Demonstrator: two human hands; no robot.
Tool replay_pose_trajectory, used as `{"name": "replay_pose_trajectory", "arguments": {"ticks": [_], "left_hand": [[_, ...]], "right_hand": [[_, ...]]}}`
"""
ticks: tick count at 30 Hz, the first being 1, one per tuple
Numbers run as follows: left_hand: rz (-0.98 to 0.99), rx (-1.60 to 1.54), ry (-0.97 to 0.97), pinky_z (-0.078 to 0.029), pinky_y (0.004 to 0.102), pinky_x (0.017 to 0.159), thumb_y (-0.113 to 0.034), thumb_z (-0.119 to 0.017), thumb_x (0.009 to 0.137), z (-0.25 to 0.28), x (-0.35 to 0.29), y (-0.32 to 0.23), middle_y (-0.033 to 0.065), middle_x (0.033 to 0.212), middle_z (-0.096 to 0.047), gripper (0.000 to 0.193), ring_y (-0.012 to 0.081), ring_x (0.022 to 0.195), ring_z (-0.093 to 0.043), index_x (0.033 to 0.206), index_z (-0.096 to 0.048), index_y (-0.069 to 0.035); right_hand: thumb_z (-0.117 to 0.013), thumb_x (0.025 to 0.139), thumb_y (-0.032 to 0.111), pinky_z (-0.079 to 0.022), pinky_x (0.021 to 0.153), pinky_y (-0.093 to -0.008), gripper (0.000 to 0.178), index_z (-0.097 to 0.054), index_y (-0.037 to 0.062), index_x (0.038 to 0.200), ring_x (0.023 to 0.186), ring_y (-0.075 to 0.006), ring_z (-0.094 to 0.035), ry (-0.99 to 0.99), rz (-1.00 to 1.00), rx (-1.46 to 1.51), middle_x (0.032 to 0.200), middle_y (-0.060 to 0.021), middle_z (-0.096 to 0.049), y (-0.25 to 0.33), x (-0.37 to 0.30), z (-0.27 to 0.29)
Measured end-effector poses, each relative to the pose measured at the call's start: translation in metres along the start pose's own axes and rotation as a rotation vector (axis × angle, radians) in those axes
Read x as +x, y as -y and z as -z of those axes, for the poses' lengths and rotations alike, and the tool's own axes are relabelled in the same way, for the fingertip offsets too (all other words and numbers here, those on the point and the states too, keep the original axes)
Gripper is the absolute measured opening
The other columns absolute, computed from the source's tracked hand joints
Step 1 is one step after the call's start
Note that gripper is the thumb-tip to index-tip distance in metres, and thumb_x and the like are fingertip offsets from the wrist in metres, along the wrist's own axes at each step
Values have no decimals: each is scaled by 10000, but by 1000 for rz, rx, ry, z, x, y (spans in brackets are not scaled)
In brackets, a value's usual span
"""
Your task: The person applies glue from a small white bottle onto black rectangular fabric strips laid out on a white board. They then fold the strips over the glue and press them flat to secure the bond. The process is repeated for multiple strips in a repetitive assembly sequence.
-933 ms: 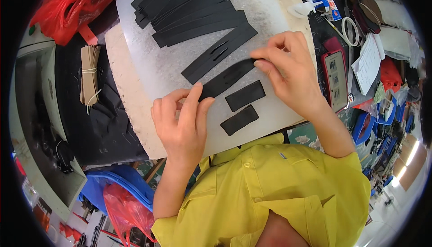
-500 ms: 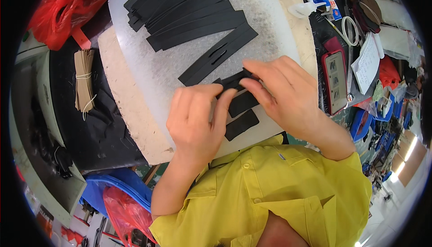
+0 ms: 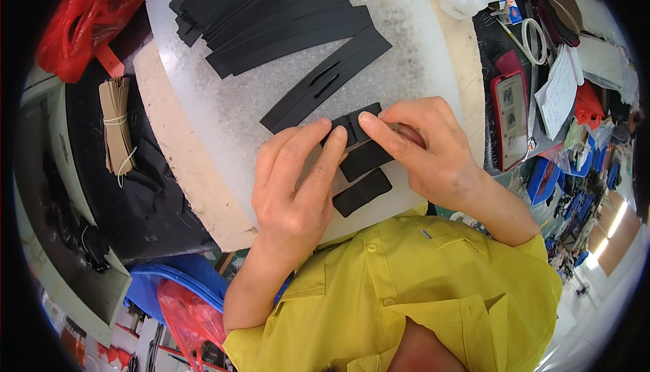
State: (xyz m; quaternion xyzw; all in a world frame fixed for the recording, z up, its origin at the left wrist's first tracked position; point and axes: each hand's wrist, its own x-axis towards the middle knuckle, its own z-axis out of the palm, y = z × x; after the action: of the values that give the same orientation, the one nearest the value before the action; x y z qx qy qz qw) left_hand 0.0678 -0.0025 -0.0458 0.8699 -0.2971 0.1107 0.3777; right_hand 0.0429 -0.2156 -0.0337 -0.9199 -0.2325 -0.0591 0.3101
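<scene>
A short black strip [image 3: 351, 128] with narrow slots, apparently folded, lies between my hands on a whitish translucent sheet [image 3: 413, 67]. My left hand [image 3: 292, 179] pinches its left end between thumb and fingers. At the other end, the thumb of my right hand [image 3: 437, 145] presses on top with the fingers curled behind. Just nearer to me lie two short black pieces [image 3: 363, 160] [image 3: 362, 192], side by side. Beyond my hands is a long flat black strip [image 3: 362, 52] with two slits. Farther off, several overlapping black strips [image 3: 271, 23] are fanned out.
A beige board [image 3: 169, 108] lies under the sheet. To the left are a tied bundle of brown strips [image 3: 116, 125] and a red plastic bag [image 3: 84, 27]. On the right sit a white glue bottle [image 3: 466, 6], a red-cased phone [image 3: 511, 121] and a notepad [image 3: 556, 94].
The strip in my hands has come down flatter, its slotted face now showing upward. My right thumb has shifted onto its top. The whole view has moved slightly.
</scene>
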Motion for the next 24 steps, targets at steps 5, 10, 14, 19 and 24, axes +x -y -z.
{"name": "replay_pose_trajectory", "arguments": {"ticks": [5, 10, 14, 19, 24], "left_hand": [[7, 10, 0, -541, 356, 763, 32, -773, 670, 0, 0, -1, 125, 1059, -689, 356, 282, 919, -653, 1025, -756, 24], [5, 9, 2, -542, 352, 765, 31, -765, 670, 0, 2, -1, 126, 1054, -690, 350, 283, 921, -653, 1020, -754, 30], [-2, 13, 7, -541, 351, 763, 34, -763, 665, 0, 2, -1, 128, 1074, -686, 354, 283, 933, -651, 1018, -748, 42], [-56, 88, 124, -555, 355, 770, 31, -761, 674, 7, 5, -2, 162, 1112, -665, 371, 289, 958, -649, 1040, -723, 82], [-48, 225, 223, -545, 368, 797, 16, -735, 752, 8, 1, -13, 171, 1140, -655, 334, 288, 1035, -637, 1075, -700, 92]], "right_hand": [[-669, 728, 4, -495, 783, -331, 522, -668, -1, 1250, 913, -247, -546, 30, 19, -42, 1096, -74, -616, 1, 0, 0], [-660, 746, 53, -488, 809, -344, 504, -666, -9, 1247, 926, -250, -551, 44, 29, -71, 1112, -70, -613, 1, 0, 1], [-654, 760, 73, -485, 815, -345, 493, -663, -20, 1244, 927, -247, -551, 51, 49, -106, 1130, -68, -610, 1, -1, 0], [-652, 785, 98, -460, 771, -330, 456, -669, -27, 1223, 929, -231, -553, 54, 98, -196, 1152, -53, -607, -1, -1, -2], [-652, 766, 92, -466, 760, -361, 451, -709, 39, 1210, 933, -244, -569, 154, 52, -310, 1102, -64, -625, 15, 10, 8]]}}
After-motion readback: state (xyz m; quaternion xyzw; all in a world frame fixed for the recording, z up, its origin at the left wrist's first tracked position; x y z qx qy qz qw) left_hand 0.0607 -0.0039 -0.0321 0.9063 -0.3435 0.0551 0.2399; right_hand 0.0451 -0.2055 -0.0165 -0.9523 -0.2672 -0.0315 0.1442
